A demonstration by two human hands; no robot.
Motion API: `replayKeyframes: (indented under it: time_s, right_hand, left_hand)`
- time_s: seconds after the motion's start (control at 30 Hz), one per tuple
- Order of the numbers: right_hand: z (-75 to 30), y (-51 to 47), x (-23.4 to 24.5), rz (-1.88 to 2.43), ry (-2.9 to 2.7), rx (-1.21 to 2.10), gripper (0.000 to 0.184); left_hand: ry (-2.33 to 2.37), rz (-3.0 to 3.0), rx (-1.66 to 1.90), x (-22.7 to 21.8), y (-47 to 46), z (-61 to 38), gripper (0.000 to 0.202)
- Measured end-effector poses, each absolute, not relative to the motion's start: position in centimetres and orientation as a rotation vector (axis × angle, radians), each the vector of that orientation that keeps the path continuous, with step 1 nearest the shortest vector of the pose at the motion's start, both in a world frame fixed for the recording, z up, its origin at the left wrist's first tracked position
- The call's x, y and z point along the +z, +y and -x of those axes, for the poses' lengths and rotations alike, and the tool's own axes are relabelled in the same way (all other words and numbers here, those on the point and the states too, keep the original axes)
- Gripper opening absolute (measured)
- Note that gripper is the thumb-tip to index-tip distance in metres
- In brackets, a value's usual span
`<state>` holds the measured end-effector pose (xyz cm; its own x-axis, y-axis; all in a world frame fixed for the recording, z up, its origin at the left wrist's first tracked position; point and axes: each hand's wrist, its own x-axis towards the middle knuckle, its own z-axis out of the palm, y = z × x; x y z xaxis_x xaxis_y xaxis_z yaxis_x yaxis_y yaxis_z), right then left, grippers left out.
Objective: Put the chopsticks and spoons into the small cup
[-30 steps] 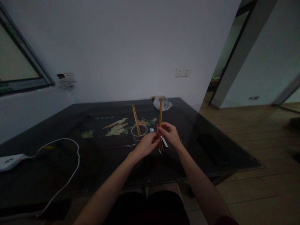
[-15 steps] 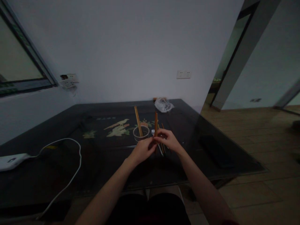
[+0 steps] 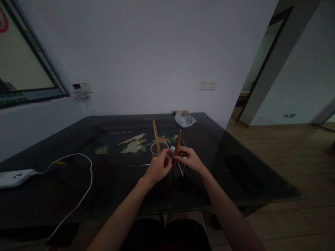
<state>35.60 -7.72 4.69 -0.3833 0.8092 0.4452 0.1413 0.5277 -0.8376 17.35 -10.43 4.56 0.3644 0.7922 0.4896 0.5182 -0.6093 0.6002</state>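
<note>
My right hand (image 3: 191, 159) pinches a pair of brown chopsticks (image 3: 178, 141), which stand nearly upright and lean a little to the right. Close on their left is my left hand (image 3: 158, 167), its thumb and forefinger curled but apart, with nothing visible between them. Behind that hand, a clear round cup (image 3: 152, 150) holds another pair of lighter chopsticks (image 3: 156, 136) leaning left. Several thin utensils (image 3: 181, 169) lie on the table beneath and behind my right hand, partly hidden by it. A shiny silver rounded end (image 3: 172, 149) shows beside the held chopsticks.
The dark glossy table (image 3: 117, 188) has a bird-and-flower picture on it. A crumpled clear plastic bag (image 3: 184, 119) lies by the wall. A white power strip (image 3: 17, 177) with its cable (image 3: 91, 174) is at the left; a dark flat object (image 3: 243, 172) lies at the right.
My left hand has let go of the brown chopsticks and drawn slightly left. The chopsticks, in my right hand, have tilted to the right. The view has shifted a little.
</note>
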Motion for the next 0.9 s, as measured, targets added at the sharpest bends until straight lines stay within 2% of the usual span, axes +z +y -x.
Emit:
replayKeyframes:
  time_s: [0.2,0.37,0.6,0.9]
  right_hand:
    - [-35.4,-7.6,4.7,0.769,-1.922,0.862,0.023]
    - [-35.1,-8.0,4.9,0.776,-1.967,0.777,0.027]
    - [-34.6,-8.8,4.8,0.761,-2.054,0.64,0.022]
    - [-34.4,-8.7,4.5,0.708,-2.107,0.555,0.022]
  left_hand:
    - [1.088,-2.17,1.378,5.2,-10.9,-17.3,0.019]
    - [1.048,-2.169,1.536,5.4,-10.7,-17.6,0.021]
    - [0.927,-2.098,1.625,5.3,-10.6,-17.6,0.011]
    - [0.95,-1.977,1.66,5.6,-10.7,-17.6,0.013]
